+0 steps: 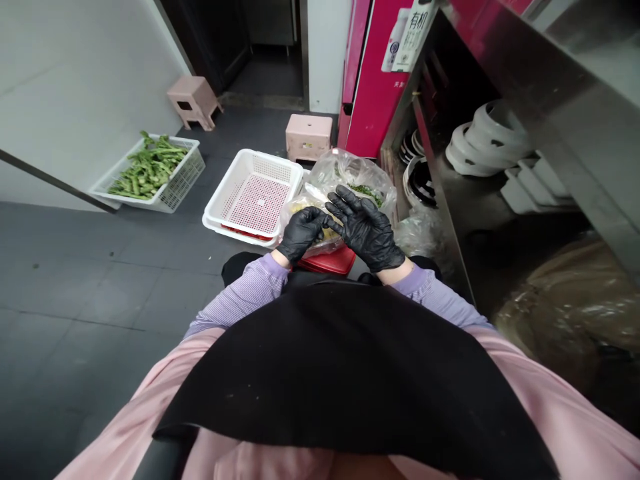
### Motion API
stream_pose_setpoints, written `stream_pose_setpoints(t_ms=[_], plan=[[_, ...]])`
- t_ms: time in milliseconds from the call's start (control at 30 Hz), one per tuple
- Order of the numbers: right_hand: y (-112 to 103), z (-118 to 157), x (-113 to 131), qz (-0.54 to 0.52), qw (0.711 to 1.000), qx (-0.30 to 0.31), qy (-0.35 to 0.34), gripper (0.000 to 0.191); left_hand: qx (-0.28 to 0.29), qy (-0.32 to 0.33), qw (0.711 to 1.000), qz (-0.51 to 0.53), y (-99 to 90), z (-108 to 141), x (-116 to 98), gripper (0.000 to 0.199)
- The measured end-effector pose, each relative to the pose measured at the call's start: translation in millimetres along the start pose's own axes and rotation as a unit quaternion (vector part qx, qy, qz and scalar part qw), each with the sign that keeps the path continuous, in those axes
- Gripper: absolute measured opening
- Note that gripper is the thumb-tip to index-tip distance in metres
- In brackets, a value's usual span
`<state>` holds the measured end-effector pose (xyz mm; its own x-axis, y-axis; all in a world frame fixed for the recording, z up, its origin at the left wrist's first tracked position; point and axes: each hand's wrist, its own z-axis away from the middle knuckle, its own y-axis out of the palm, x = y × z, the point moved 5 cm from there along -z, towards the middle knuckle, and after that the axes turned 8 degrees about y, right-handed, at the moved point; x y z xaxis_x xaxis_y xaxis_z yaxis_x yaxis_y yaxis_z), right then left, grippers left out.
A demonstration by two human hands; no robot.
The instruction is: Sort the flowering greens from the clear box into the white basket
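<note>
left hand: the left hand (301,233), black-gloved, just left of the right one; its grip is drawn in, thumb and forefinger close together beside a finger of the other glove; whether anything is pinched there, i cannot tell.
right hand: the right hand (369,232), also gloved, over the plastic bags; its grip is open, fingers spread, nothing seen in it.
plastic bags: the clear plastic bags (339,165) lie beneath and beyond both hands, with leafy greens (367,193) at the far right and yellowish pieces (299,205) at the left.
red item: a red item (330,261) shows under the near edge of the bags.
white basket: the white basket (223,193), with a red mesh-patterned bottom, is left of the bags, in a stack on the floor (150,267).
stalk basket: the stalk basket (181,175), farther left, holds green stalks (150,170).
stools: the near-centre pink stool (309,133) is beyond the bags; the far-left stool (194,97) is by the wall.
shelf: white dishes (493,140) sit on the steel shelf (463,190) at right.
</note>
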<state>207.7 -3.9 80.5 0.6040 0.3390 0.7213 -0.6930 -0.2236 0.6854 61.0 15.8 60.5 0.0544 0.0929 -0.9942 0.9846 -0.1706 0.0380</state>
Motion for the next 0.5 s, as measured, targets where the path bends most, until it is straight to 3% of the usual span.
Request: stream_pose_setpoints(t_ms=[133,267,333,500], plan=[[6.6,-0.8,-5.5,0.01,1.0,0.01,-0.003,0.039,-0.019,0.027,0.998,-0.044,-1.1,-2.3,4.3,0.019],[18.4,9.0,-2.9,0.047,0.999,0.02,0.0,0.036,-0.12,0.059,0.99,-0.053,-16.4,-9.9,10.6,0.026],[23.9,16.8,0.8,0.069,0.997,0.031,0.008,0.038,-0.142,0.05,0.988,-0.017,-17.9,-10.5,13.2,0.029],[22.1,28.0,9.8,0.053,0.998,0.029,-0.008,0.042,-0.063,0.035,0.997,0.012,-3.0,1.9,2.8,0.031]])
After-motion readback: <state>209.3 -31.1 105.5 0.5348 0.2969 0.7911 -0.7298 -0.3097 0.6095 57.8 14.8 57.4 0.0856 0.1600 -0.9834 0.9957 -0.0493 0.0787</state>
